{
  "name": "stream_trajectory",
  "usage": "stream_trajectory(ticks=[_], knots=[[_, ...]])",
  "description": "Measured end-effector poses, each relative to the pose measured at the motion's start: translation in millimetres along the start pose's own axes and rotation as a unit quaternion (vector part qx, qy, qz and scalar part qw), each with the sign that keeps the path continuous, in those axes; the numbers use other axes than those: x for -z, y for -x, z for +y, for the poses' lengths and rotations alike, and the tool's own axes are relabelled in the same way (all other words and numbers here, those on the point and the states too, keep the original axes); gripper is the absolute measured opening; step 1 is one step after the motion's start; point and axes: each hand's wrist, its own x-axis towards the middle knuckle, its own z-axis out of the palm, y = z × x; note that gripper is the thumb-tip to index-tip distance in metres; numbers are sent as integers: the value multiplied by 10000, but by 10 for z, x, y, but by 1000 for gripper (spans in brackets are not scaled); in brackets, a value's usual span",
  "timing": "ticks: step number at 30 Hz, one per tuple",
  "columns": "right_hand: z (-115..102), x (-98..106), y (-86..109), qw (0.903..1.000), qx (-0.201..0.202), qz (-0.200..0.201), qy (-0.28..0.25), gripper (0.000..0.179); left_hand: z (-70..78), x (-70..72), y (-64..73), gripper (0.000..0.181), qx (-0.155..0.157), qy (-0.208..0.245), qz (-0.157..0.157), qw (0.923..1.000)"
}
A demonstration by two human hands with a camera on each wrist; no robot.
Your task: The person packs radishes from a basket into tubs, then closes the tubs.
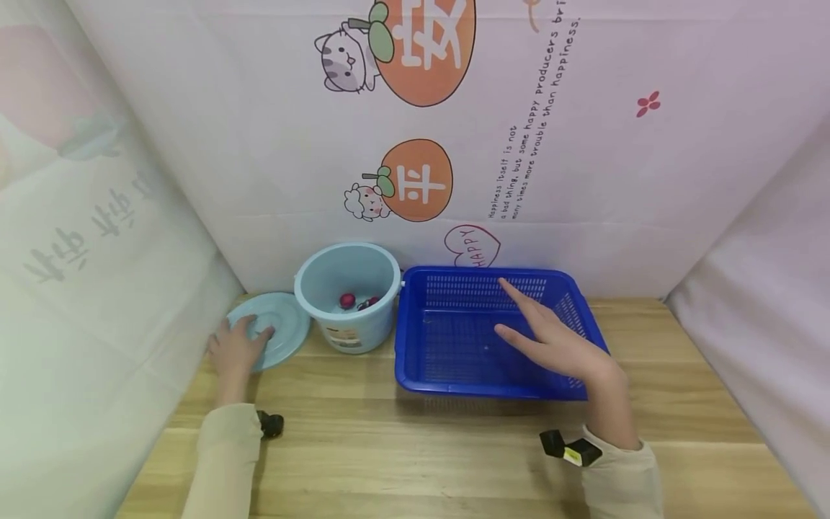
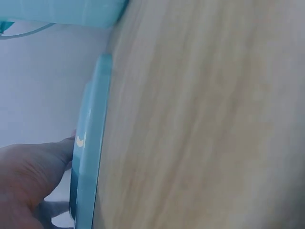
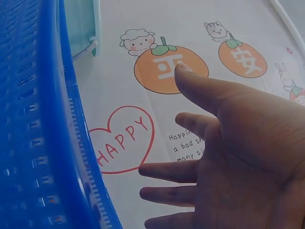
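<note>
A light blue round lid (image 1: 291, 333) lies flat on the wooden table at the far left. My left hand (image 1: 235, 351) rests on its left part, fingers spread and loosely bent; in the left wrist view that hand (image 2: 33, 171) meets the lid's upper side (image 2: 93, 133). Beside the lid stands a light blue bucket (image 1: 353, 335), with red round things (image 1: 347, 300) at its bottom, too small to identify. My right hand (image 1: 558, 344) hovers over a blue plastic basket (image 1: 454, 353), fingers straight, thumb apart. In the right wrist view the right hand (image 3: 243, 152) holds nothing.
A white printed cloth (image 1: 583, 180) hangs behind the bucket and basket, and more cloth closes in both sides. Wooden tabletop (image 1: 363, 454) spreads in front. Each wrist carries a small black device (image 1: 271, 424). The bucket stands close against the basket's left edge.
</note>
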Motion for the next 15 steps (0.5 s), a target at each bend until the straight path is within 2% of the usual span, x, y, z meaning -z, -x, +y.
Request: stream_trajectory(ticks=[4, 8, 15], knots=[[-31, 0, 5, 10000, -30, -22, -41, 78, -16, 25, 56, 88, 153, 219, -532, 9982], [-58, -43, -3, 10000, -8, -66, -65, 77, -28, 68, 120, 98, 328, 303, -1154, 9923], [-222, -239, -100, 9998, 149, 10, -112, 78, -139, 84, 235, 109, 639, 484, -1601, 9838]])
